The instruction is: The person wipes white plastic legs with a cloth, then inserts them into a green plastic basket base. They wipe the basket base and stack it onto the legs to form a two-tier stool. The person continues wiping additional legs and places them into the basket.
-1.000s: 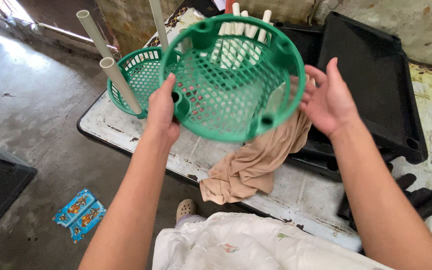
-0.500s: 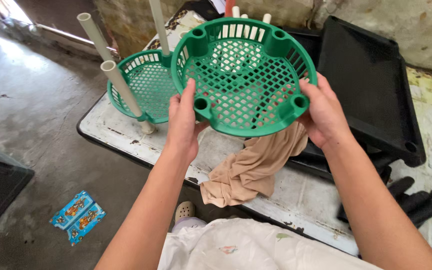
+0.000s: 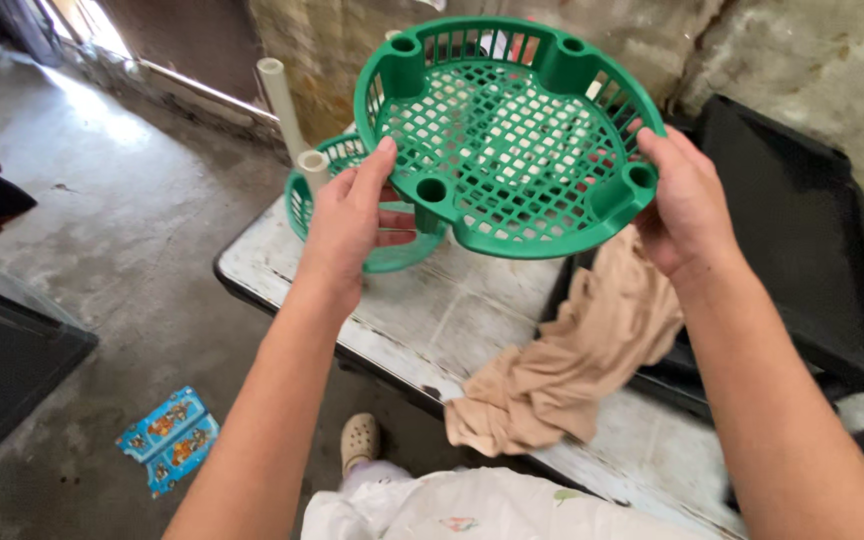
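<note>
A: Both hands are up on the round green perforated basket tier [image 3: 508, 135], and it hangs in the air above the worn white tabletop [image 3: 422, 320], tilted so its lattice floor faces the camera.

B: How's the grip?

A: Left hand [image 3: 349, 222] clamps the near-left rim, thumb laid over the edge beside one of the round corner sockets, fingers curled underneath. Right hand [image 3: 685, 205] pinches the right rim, thumb on the inner side, fingers wrapped behind. Neither hand is spread; both are closed onto that rim.

B: What's below it?

A: A second green basket tier [image 3: 337, 195] sits on the tabletop's far-left corner, partly hidden behind the left hand, with two pale plastic pipes [image 3: 282, 95] standing up from it. A crumpled tan cloth [image 3: 572, 370] drapes from under the right wrist down over the table's front edge. To the right, a black plastic tray [image 3: 802, 240] lies flat against the rough wall.

B: And the floor?

A: Bare concrete, a blue printed wrapper [image 3: 169, 438] lying on it, and a beige clog [image 3: 360, 440] showing just beneath the table edge.
</note>
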